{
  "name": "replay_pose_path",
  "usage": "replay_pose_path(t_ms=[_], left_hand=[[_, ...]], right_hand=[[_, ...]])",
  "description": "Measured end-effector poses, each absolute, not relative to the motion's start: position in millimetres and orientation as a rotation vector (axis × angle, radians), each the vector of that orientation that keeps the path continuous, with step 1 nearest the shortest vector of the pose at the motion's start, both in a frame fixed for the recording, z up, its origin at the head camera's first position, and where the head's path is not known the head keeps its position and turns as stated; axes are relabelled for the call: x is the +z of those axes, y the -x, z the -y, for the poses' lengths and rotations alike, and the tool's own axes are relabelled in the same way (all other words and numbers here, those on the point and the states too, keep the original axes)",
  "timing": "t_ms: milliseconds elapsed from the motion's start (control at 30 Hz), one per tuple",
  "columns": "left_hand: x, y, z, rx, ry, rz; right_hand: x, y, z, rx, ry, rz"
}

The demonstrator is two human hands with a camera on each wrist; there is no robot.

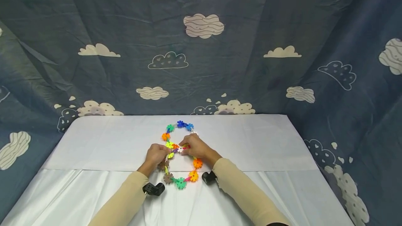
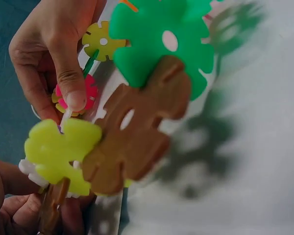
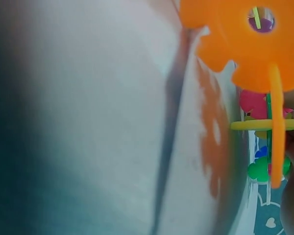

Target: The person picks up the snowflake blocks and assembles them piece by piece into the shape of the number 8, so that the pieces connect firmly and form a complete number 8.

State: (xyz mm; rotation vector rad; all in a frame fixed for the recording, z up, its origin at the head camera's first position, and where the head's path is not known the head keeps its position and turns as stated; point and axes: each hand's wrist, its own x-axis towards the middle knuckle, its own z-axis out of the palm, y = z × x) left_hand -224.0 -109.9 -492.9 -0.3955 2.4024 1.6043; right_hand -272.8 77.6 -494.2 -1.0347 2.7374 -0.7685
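A chain of colourful notched, flower-shaped plastic discs lies in two joined loops. The lower loop has a green disc (image 1: 180, 183), an orange disc (image 1: 193, 176) and a brown disc (image 1: 168, 178); the upper loop has a dark blue disc (image 1: 180, 124). At the left of the crossing, my left hand (image 1: 156, 154) pinches the chain beside a yellow disc (image 1: 170, 155). My right hand (image 1: 197, 145) grips the crossing's right side, next to a white disc (image 1: 180, 149). In the left wrist view, the right thumb presses near a pink disc (image 2: 90, 93). Fingers partly hide the joints.
A white cloth (image 1: 251, 142) with a crosswise fold covers the table. Behind it hangs a dark blue curtain (image 1: 220, 72) printed with clouds. Black wrist cameras, such as the left one (image 1: 154, 189), sit close to the lower loop.
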Motion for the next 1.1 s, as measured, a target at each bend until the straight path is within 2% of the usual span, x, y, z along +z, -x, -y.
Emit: replay_pose_path(t_ms=[133,567,833,1100], left_hand=[[-492,225,108,1.612,0.477,-2.353],[-488,225,118,1.640,0.313,-2.157],[-487,227,113,1.693,0.373,-2.139],[-486,229,108,1.503,0.485,-2.269]], right_hand=[[-493,272,-77,-0.780,1.049,-2.728],[-496,275,-77,-0.776,1.015,-2.751],[-499,273,-77,-0.777,1.028,-2.754],[-496,273,-79,-0.782,1.065,-2.720]])
